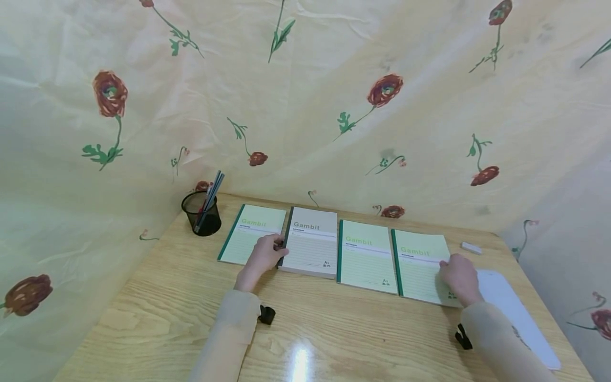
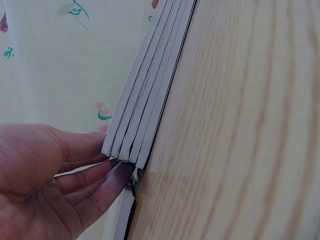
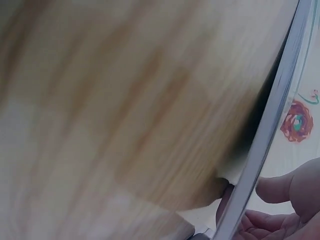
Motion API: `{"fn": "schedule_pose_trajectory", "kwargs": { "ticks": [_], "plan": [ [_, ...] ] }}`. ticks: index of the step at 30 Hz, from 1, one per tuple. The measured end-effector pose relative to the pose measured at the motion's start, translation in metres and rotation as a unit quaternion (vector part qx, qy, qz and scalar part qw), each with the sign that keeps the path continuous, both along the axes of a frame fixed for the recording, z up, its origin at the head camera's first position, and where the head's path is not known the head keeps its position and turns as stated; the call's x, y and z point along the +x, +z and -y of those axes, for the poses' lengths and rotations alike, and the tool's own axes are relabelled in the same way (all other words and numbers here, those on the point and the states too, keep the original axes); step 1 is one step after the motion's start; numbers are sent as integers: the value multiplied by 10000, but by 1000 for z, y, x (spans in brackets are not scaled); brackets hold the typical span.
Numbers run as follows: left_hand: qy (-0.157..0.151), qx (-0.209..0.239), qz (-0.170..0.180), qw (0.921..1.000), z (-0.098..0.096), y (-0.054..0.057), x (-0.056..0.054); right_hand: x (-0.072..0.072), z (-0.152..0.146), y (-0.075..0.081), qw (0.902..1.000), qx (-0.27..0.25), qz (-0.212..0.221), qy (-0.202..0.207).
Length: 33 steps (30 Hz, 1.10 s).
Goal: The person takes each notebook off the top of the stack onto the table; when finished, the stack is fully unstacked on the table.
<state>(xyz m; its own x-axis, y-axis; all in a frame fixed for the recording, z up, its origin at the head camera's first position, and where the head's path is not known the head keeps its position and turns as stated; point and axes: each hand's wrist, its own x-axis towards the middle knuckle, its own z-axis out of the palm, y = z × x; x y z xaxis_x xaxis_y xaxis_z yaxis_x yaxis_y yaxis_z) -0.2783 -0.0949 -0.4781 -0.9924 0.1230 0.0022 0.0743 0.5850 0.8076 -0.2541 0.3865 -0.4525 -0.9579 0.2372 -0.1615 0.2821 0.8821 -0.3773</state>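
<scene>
Four notebooks lie in a row on the wooden table. My left hand holds the left edge of a stack of grey notebooks, thumb on the cover side and fingers round the spine. The left wrist view shows several page blocks layered in that stack. Beside it is a green notebook, partly behind the hand. My right hand pinches the right edge of the rightmost green notebook. In the right wrist view that notebook's edge is between thumb and fingers. Another green notebook lies untouched between.
A black mesh pen cup with pens stands at the back left. A white eraser lies at the back right. Under my right forearm is a white flat board. Flowered cloth hangs behind the table.
</scene>
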Motion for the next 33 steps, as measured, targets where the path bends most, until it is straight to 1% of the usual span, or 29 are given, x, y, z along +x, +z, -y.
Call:
{"fn": "schedule_pose_trajectory", "kwargs": {
  "ticks": [4, 10, 17, 25, 30, 33],
  "plan": [
    [-22, 2, -3, 10000, 0, 1, 0, 2, 2, 0, 10000, 43, 52, -31],
    [-7, 24, 20, 10000, 0, 4, 2, 7, 7, 3, 9999, -16, -8, 130],
    [-65, -4, -85, 9999, -1, 4, 2, 7, 10, 4, 9994, 268, 126, 197],
    [-14, -42, -8, 10000, -2, 5, 2, 7, 13, 5, 9991, 318, 121, 234],
    [-7, -24, -30, 10000, -1, 4, 3, 7, 16, 4, 9991, 249, 351, -10],
    [-3, 11, -49, 10000, -1, 4, 3, 7, 17, 3, 9991, 230, 348, -125]
  ]
}}
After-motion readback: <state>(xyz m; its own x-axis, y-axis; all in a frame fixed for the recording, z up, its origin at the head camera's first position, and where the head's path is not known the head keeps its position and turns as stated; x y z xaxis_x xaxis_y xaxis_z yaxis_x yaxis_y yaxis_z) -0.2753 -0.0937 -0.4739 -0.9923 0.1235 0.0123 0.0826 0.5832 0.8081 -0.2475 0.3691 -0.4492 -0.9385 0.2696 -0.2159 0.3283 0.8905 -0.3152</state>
